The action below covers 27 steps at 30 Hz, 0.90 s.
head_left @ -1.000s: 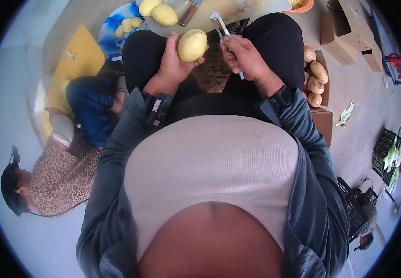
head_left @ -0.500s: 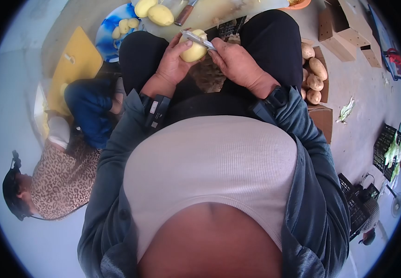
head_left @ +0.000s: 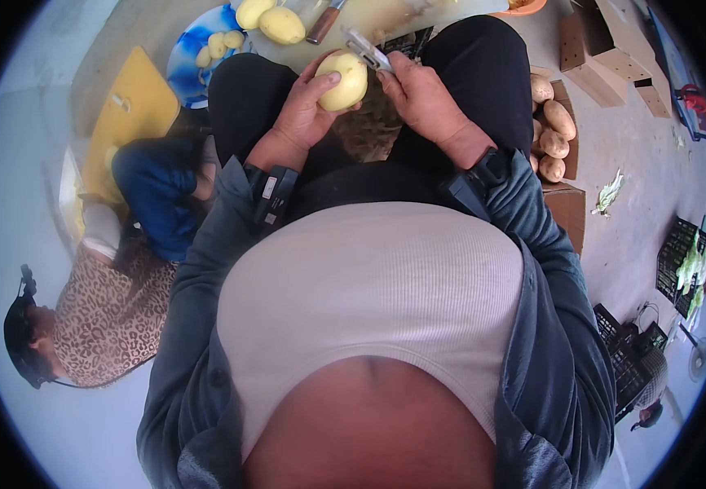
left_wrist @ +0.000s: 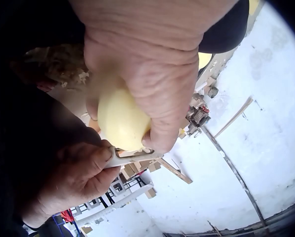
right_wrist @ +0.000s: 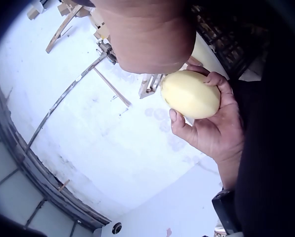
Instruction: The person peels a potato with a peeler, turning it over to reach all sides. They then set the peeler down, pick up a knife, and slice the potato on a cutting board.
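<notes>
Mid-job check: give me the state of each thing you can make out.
Held potato: peeled where it shows, gripped by the left hand.
Peeler: gripped by the right hand, close to the potato; contact unclear.
Two potatoes on the pale board: peeled.
Knife: lying on the board.
Cardboard box: open, holding unpeeled potatoes.
Blue-and-white plate: holding small yellowish pieces.

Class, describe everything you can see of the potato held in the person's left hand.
The potato is pale yellow and roughly oval, its visible surface peeled and faintly faceted. The left hand grips it between thumb and fingers, above the lap. A peeler in the right hand is close beside it; contact is unclear.
</notes>
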Each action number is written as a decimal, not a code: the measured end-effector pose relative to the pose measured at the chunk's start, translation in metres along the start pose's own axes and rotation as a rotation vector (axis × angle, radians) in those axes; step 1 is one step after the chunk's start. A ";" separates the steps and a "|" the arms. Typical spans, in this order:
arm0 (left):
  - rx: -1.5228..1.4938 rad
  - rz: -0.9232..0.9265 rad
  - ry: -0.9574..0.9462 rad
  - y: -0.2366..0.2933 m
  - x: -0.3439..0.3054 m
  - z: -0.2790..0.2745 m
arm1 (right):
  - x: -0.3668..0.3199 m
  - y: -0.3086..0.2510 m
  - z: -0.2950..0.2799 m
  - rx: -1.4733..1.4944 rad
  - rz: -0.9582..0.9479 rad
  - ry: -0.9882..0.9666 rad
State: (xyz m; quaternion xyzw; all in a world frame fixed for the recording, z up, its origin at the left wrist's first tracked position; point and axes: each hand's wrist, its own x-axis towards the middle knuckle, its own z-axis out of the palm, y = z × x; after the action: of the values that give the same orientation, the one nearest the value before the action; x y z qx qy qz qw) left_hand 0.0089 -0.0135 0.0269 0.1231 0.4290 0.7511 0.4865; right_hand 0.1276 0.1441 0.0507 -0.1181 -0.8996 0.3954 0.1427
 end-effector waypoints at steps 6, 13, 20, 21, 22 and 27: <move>-0.016 0.013 0.011 0.001 0.001 0.001 | 0.000 0.014 0.008 0.149 -0.049 0.085; 0.083 0.064 -0.038 -0.006 0.003 0.003 | 0.005 0.008 0.011 0.798 0.451 -0.052; 0.074 0.042 -0.063 -0.007 0.002 0.001 | 0.005 0.012 0.010 0.932 0.443 -0.101; 0.063 0.028 -0.066 -0.006 0.002 0.002 | 0.005 0.013 0.010 0.894 0.441 -0.099; 0.052 0.013 -0.069 -0.005 0.001 0.003 | 0.005 0.018 0.011 0.894 0.439 -0.098; -0.009 0.001 -0.062 -0.002 -0.001 0.005 | 0.003 0.022 0.010 0.441 0.269 0.031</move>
State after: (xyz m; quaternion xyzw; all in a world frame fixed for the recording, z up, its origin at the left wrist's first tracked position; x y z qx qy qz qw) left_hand 0.0136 -0.0114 0.0281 0.1444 0.4101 0.7490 0.5000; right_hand 0.1233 0.1530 0.0286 -0.2089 -0.7655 0.5957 0.1247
